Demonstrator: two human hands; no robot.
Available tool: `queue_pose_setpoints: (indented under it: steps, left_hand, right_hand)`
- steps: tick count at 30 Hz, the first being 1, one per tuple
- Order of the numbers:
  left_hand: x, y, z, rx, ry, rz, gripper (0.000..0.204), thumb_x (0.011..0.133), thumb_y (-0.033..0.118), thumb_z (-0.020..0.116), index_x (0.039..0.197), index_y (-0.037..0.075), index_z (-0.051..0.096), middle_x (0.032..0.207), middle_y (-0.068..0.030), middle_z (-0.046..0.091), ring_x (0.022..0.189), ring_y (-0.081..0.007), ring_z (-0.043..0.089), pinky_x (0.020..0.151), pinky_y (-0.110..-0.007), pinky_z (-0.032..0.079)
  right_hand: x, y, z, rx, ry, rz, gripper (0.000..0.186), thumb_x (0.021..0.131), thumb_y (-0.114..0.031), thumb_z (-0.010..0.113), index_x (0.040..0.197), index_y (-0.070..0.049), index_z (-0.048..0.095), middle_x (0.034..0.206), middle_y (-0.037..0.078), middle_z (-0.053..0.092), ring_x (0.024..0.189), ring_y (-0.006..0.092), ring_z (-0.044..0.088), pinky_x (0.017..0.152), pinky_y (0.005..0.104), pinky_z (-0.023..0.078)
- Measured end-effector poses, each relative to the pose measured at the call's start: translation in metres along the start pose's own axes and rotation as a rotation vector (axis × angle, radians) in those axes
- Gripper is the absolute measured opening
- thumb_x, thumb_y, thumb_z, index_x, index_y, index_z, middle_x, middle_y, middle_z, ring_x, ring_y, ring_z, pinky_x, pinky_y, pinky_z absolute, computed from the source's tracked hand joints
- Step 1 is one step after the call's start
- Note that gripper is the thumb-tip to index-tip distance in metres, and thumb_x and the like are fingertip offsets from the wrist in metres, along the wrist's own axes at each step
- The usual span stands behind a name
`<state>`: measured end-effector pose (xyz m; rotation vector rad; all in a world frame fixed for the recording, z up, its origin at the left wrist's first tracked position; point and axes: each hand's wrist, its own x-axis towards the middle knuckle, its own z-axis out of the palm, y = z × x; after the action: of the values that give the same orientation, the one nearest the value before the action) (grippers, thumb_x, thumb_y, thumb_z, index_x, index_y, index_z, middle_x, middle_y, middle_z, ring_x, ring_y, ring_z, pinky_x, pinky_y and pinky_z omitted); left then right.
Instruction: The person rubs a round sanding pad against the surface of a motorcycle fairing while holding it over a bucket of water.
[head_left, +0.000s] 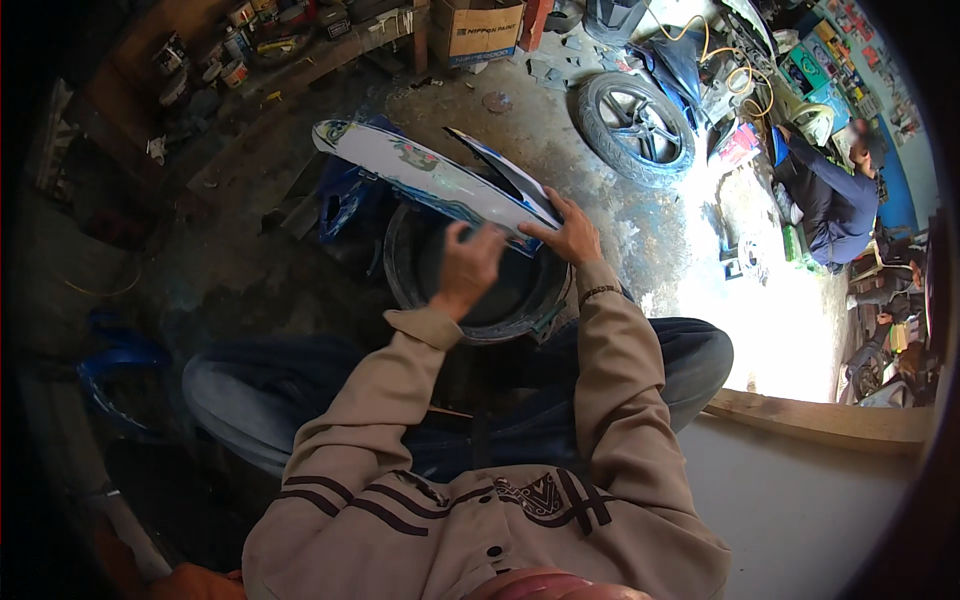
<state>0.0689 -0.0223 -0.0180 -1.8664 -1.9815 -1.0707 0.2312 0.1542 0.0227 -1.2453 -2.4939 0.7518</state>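
A long, narrow motorcycle body panel, white with blue edging and coloured patches, slants over a round black tub between my legs. My right hand grips the panel's right end, thumb on the near side and fingers round the far edge. Beside that end a thin dark-and-white piece rises at an angle; whether it is part of the panel I cannot tell. My left hand is at the panel's near edge, above the tub. Motion blurs its fingers, and anything in them is hidden.
Blue body panels lie behind the tub, with another at far left. A tyred wheel lies on the floor ahead right. A cardboard box and cluttered shelf stand at the back. Another person is at right.
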Motion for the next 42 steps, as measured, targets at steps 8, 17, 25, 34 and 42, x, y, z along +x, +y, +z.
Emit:
queue_pose_setpoints:
  steps: [8,17,25,34,42]
  left_hand:
    - [0.013,-0.05,-0.043,-0.028,0.059,-0.138,0.013,0.105,0.016,0.062,0.11,0.01,0.073,0.106,-0.007,0.076,0.105,-0.0253,0.073,0.105,-0.052,0.042]
    - [-0.008,0.006,0.012,-0.081,0.016,0.059,0.017,0.107,0.015,0.062,0.114,0.006,0.074,0.116,-0.0103,0.079,0.111,-0.0259,0.074,0.107,-0.05,0.042]
    - [0.005,-0.059,-0.041,0.108,0.098,-0.237,0.019,0.107,0.015,0.06,0.112,0.006,0.076,0.115,-0.0108,0.079,0.112,-0.0249,0.073,0.108,-0.055,0.038]
    - [-0.008,0.008,0.004,-0.084,-0.05,0.039,0.017,0.105,0.018,0.065,0.118,0.011,0.075,0.115,-0.0075,0.079,0.117,-0.0243,0.072,0.111,-0.054,0.037]
    - [0.008,-0.056,-0.037,-0.021,0.108,-0.292,0.017,0.106,0.014,0.063,0.112,0.004,0.076,0.11,-0.0128,0.08,0.107,-0.0309,0.074,0.107,-0.052,0.044]
  right_hand:
    - [0.0,0.001,-0.001,0.015,-0.015,0.004,0.105,0.074,-0.074,0.085,0.159,-0.02,0.056,0.146,0.017,0.065,0.135,0.0368,0.064,0.112,0.0485,0.05]
    - [0.0,0.002,0.0,0.006,-0.004,-0.006,0.106,0.074,-0.074,0.086,0.159,-0.019,0.056,0.145,0.016,0.066,0.135,0.0359,0.064,0.113,0.0483,0.049]
    - [0.0,0.003,0.0,0.038,-0.014,0.011,0.109,0.071,-0.08,0.083,0.158,-0.021,0.058,0.146,0.02,0.064,0.135,0.0393,0.063,0.112,0.0506,0.049]
    - [0.001,0.007,0.003,0.04,-0.001,-0.021,0.109,0.071,-0.081,0.083,0.159,-0.022,0.058,0.143,0.02,0.066,0.134,0.039,0.064,0.111,0.0504,0.05]
    - [0.0,0.0,-0.001,-0.007,0.007,0.017,0.107,0.071,-0.077,0.085,0.158,-0.021,0.058,0.142,0.02,0.067,0.133,0.0388,0.064,0.11,0.051,0.05]
